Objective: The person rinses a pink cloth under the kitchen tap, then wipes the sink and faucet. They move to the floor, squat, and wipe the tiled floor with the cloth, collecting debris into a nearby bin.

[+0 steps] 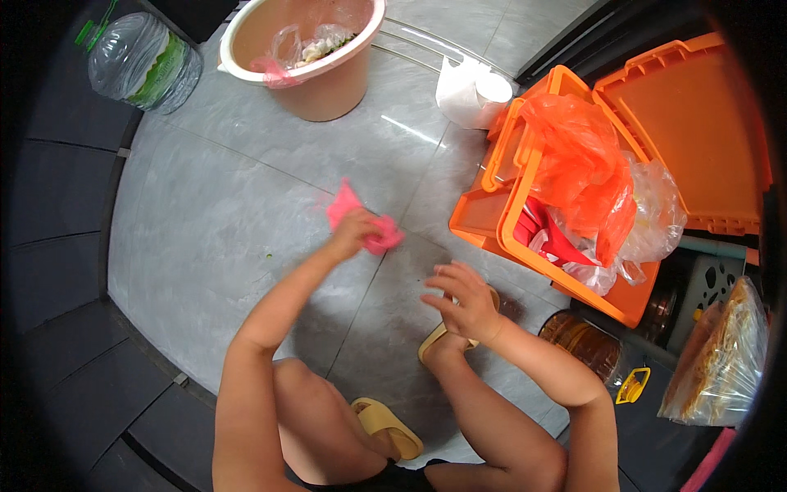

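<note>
Low over the grey tiled floor (pixel 203 184), my left hand (pixel 355 234) grips a crumpled pink plastic bag (pixel 386 234), with part of it sticking out past the far side of the hand. My right hand (pixel 464 301) holds nothing; its fingers are spread above a yellow slipper (pixel 433 341). Right of it stands an orange plastic bin (pixel 553 270) with its lid (pixel 695 123) swung open, filled with an orange plastic bag (pixel 581 166), clear bags (pixel 652 209) and a red one (pixel 547 230).
A beige bucket (pixel 326 98) holding plastic bags and scraps stands ahead. Beside the bin is a white roll (pixel 492 89). A large water bottle (pixel 144 61) stands far left. An oil bottle (pixel 581 344) and a bagged dry food (pixel 719 363) are at right.
</note>
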A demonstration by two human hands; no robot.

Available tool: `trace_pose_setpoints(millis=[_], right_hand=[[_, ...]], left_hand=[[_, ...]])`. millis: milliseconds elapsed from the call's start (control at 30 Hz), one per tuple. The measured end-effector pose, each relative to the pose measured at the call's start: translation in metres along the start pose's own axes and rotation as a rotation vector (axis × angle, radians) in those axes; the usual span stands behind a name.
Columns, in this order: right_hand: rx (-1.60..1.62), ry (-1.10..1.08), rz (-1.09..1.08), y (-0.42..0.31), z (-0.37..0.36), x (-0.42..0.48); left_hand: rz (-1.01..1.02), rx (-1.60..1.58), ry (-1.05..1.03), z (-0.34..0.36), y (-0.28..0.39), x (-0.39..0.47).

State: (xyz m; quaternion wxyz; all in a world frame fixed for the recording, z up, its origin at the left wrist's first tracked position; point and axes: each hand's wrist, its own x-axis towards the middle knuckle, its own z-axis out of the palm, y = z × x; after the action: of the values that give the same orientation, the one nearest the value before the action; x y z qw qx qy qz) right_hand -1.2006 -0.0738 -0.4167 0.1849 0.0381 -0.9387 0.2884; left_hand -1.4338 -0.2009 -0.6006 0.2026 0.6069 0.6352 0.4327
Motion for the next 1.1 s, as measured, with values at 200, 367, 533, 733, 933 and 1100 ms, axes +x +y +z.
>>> trace_pose_setpoints(millis=[200,367,533,733,933,1100], right_hand=[[0.041,0.116,0.181,0.017,0.022,0.022],[-0.004,0.078,0.254,0.025,0.033,0.022],[0.027,0.038,0.211,0.015,0.053,0.038],[0.069,-0.023,0.154,0.008,0.078,0.054],[0.137,-0.034,0.151,0.018,0.133,0.077],[0.211,-0.063,0.15,0.017,0.176,0.097]], left_hand=[[0.167,-0.182,-0.132,0.122,0.069,0.014],[0.368,0.081,-0.451,0.083,0.03,-0.005],[0.137,0.318,-0.299,-0.03,-0.026,-0.051],[-0.283,0.283,-0.058,-0.122,-0.022,-0.107],[-0.642,0.449,0.906,-0.184,0.009,-0.175],[-1.2,0.628,1.029,-0.165,0.013,-0.297]])
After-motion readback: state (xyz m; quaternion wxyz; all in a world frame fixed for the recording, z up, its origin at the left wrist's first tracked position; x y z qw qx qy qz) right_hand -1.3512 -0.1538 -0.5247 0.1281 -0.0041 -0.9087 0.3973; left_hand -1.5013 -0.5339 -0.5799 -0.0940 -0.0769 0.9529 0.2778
